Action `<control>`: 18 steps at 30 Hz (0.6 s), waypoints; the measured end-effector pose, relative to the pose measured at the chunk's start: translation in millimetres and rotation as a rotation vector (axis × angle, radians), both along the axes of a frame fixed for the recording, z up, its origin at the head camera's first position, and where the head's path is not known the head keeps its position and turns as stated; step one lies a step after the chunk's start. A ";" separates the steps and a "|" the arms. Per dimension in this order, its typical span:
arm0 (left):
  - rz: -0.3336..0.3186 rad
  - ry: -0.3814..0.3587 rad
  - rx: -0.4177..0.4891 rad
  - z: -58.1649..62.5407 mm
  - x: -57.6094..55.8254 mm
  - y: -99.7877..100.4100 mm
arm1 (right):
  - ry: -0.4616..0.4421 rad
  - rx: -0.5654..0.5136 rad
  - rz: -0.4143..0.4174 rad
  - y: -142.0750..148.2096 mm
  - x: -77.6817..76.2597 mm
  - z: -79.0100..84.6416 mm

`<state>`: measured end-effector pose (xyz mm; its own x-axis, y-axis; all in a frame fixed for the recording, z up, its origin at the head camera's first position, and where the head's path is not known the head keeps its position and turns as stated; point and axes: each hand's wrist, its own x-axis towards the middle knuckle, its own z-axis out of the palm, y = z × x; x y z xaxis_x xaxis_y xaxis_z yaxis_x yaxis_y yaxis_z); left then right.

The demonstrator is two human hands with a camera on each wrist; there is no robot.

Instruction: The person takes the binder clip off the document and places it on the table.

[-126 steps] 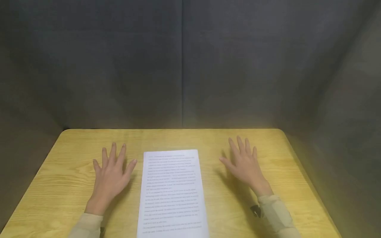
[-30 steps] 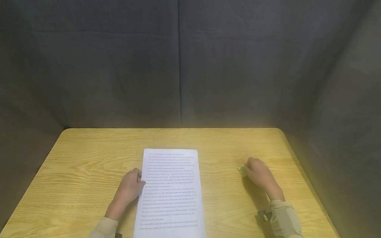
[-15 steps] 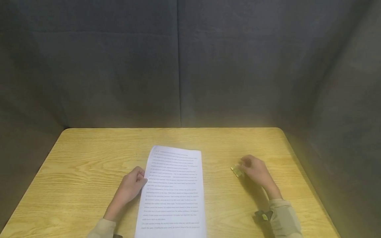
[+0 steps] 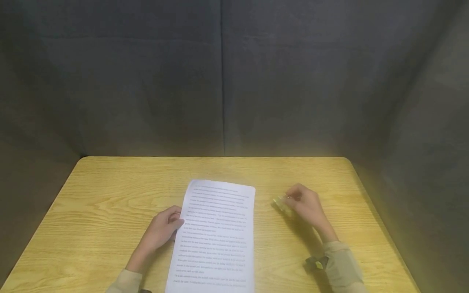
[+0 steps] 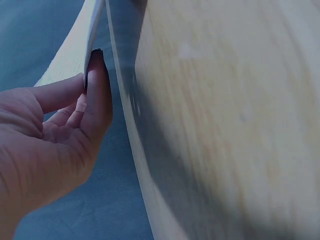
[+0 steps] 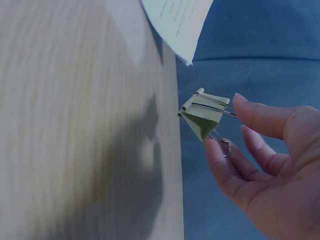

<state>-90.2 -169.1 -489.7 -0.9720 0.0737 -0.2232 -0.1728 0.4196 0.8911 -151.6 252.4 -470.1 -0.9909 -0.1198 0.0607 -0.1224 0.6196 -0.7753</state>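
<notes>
A stack of printed paper (image 4: 216, 236) lies at the middle front in the head view, its left side lifted. My left hand (image 4: 161, 230) pinches that left edge, thumb on top and fingers beneath; the left wrist view shows the paper (image 5: 92, 30) between thumb and index finger. To the right of the paper, my right hand (image 4: 305, 205) holds a yellow-green binder clip (image 6: 205, 112) by its wire handles, thumb on one side and fingers on the other. In the head view the clip (image 4: 282, 203) points left, toward the paper's upper right corner.
The light wooden table (image 4: 110, 195) has rounded far corners. Dark grey cloth (image 4: 146, 81) hangs behind it and along both sides. A dark wrist device (image 4: 316, 263) shows at the right sleeve.
Over the last second the paper's left edge rose and its top shifted right. The right hand, with the binder clip in it, moved left toward the paper. Earlier both hands were spread and held nothing.
</notes>
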 end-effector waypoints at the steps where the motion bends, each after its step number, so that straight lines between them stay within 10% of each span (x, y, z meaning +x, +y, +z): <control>1: -0.002 0.001 0.000 -0.2 -0.2 -0.2 | 0.006 -0.010 0.001 -2.9 -1.0 1.3; 18: -0.023 0.040 0.012 -3.6 -1.7 3.7 | 0.098 -0.241 0.045 -72.2 -23.9 17.6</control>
